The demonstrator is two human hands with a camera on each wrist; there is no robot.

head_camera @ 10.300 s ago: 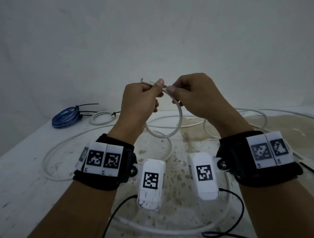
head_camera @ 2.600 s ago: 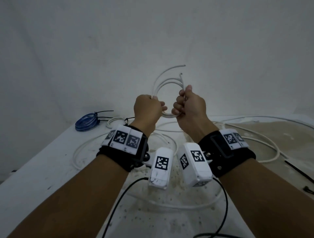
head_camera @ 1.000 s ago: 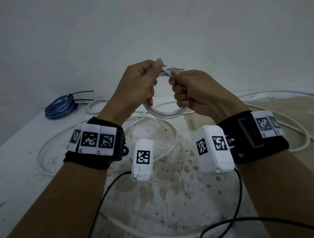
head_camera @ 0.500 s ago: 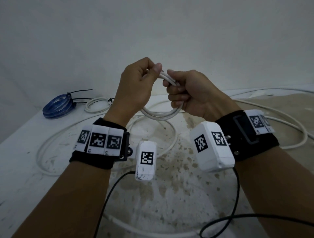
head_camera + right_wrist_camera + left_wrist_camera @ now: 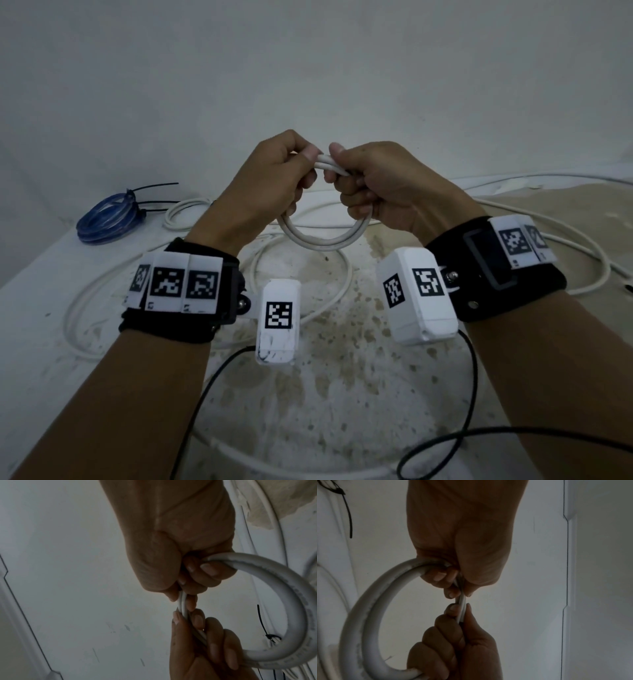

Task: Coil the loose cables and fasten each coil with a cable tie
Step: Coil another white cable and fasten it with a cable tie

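Since the frame ten seconds earlier the single open loop has become a tighter coil of at least two turns, held up over the table (image 5: 51, 308). The left hand (image 5: 263, 185) and right hand (image 5: 387, 185) both curl round the white cable coil (image 5: 322, 240) at its top, thumbs pinching the strands side by side — the lower arc hangs free between them. The cable looks light but springy; it would likely unwind if released, so the grip belongs at the crossing of the turns. Loose cable (image 5: 582, 260) trails on the table — tied coils, blue (image 5: 106, 219) and white (image 5: 181, 216), lie far left.
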